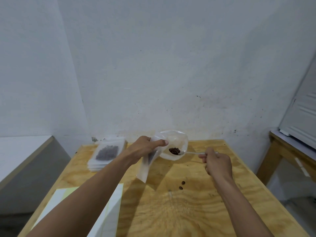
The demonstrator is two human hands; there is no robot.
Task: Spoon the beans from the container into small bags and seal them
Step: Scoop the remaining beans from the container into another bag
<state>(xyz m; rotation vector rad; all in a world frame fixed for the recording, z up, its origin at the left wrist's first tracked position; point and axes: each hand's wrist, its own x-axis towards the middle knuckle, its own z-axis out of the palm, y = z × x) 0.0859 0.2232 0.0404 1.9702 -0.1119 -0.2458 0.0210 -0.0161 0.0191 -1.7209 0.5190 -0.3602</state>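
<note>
My left hand (145, 147) grips a small frosted plastic bag (147, 165) near its top, so the bag hangs tilted above the wooden table (196, 211). My right hand (217, 162) is closed on the handle of a metal spoon (191, 152). Its bowl carries a heap of dark brown beans (174, 151) and sits just right of the bag's mouth. Behind the spoon stands the clear plastic container (177, 139), near the wall. Two loose beans (182, 185) lie on the table in front of my right hand.
At the table's back left lies a stack of filled bags (106, 153) with dark beans showing through the top one. White and pale yellow sheets (109, 207) lie at the front left. A second wooden table (280, 151) stands to the right.
</note>
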